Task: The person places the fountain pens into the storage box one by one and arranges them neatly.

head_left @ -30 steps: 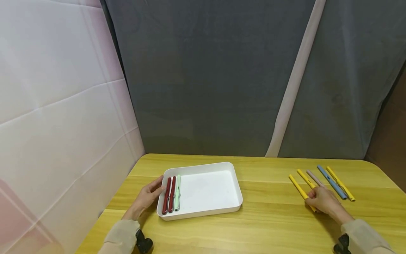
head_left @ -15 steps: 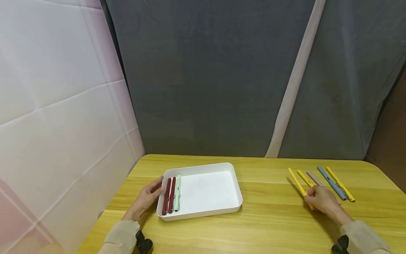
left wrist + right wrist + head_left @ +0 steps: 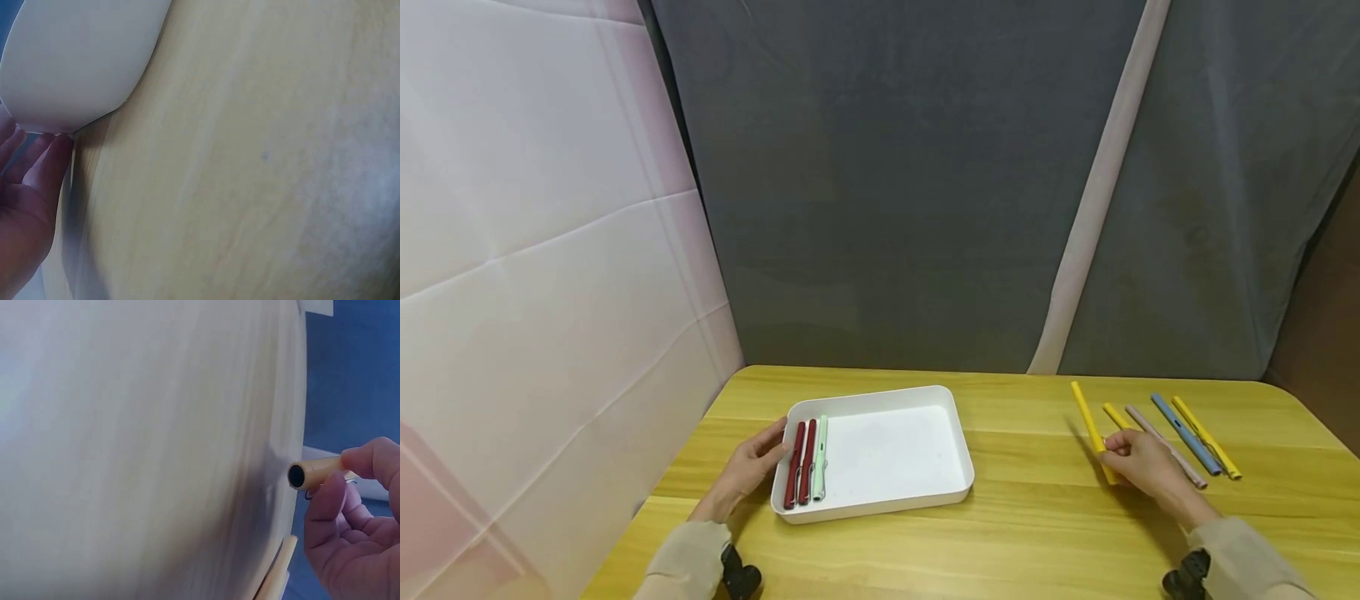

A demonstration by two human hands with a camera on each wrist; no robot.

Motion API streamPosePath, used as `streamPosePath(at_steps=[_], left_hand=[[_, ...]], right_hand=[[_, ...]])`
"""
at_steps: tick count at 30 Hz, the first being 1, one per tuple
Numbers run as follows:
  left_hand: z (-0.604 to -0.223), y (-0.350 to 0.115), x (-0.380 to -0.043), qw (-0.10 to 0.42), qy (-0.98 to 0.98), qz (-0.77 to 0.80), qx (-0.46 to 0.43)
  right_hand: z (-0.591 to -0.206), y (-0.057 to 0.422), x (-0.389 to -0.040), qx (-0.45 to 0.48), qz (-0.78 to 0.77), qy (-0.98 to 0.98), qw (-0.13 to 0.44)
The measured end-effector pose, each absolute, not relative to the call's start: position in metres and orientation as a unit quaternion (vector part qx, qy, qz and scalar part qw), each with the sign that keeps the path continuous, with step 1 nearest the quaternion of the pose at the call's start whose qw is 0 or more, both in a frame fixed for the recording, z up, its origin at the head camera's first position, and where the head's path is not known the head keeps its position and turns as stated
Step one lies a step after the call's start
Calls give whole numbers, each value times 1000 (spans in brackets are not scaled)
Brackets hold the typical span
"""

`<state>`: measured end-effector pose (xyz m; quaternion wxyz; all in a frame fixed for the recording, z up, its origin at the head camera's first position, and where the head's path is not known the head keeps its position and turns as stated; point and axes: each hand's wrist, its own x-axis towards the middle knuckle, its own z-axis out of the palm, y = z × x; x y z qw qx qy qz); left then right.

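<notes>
My right hand (image 3: 1146, 471) pinches a yellow pen (image 3: 1086, 418) between thumb and fingertips, its far end tilted up over the table. In the right wrist view the pen (image 3: 322, 472) shows a dark round end and a wire clip by the fingers. At the far left, my left hand (image 3: 747, 467) holds the left edge of a white tray (image 3: 880, 505), thumb at the rim and fingers along the outer wall. Inside the tray, two dark red pens (image 3: 793, 467) and a pale green pen (image 3: 821, 458) lie side by side along its left end.
Beyond my right hand lie another yellow pen (image 3: 1116, 415), a pinkish pen (image 3: 1165, 442), a blue pen (image 3: 1186, 435) and a further yellow pen (image 3: 1208, 437) on the wooden table (image 3: 1000, 542). A grey curtain (image 3: 880, 208) hangs behind the table.
My right hand has lifted the yellow pen off the table and moved it a little left, uncovering more of the pinkish pen. The left hand and tray stay put.
</notes>
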<state>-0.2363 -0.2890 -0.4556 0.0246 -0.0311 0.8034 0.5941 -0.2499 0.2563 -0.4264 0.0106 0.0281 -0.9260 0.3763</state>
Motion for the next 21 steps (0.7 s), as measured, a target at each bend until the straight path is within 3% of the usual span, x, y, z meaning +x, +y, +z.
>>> streamPosePath(at_steps=[21], left_hand=[[-452, -286, -237, 19, 810, 586, -28]], right_hand=[[-407, 196, -266, 47, 566, -822, -45]])
